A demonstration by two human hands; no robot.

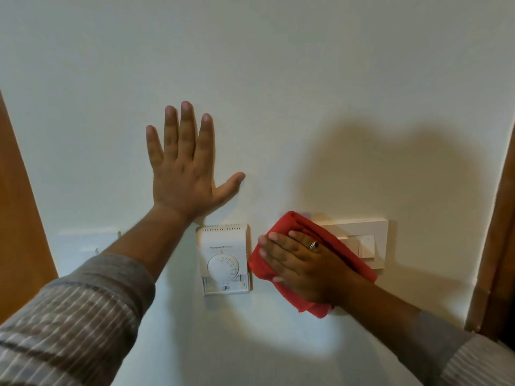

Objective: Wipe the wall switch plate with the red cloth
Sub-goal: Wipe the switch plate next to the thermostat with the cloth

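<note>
The right hand [303, 263] lies flat, fingers together, pressing the red cloth [292, 227] against the left part of the wall switch plate [365, 232] — the plate's right end and one rocker show bare beyond the cloth. The left hand [186, 174] is spread open, palm braced on the wall [278, 79] above the thermostat [224, 259], gripping nothing.

The likeliest slip is a rocker getting flipped: the flat palm bears straight onto the switches, and a firm stroke across them could toggle one. The cloth's left edge hangs just beside the thermostat, so a wide sweep leftward might nudge its dial or the small slider at its foot. The cloth is only pinned, not gripped — easing the pressure could let it drop.

The thermostat face reads "Honeywell"; a second, fainter word beside it and the dial numerals are too blurred to read
</note>
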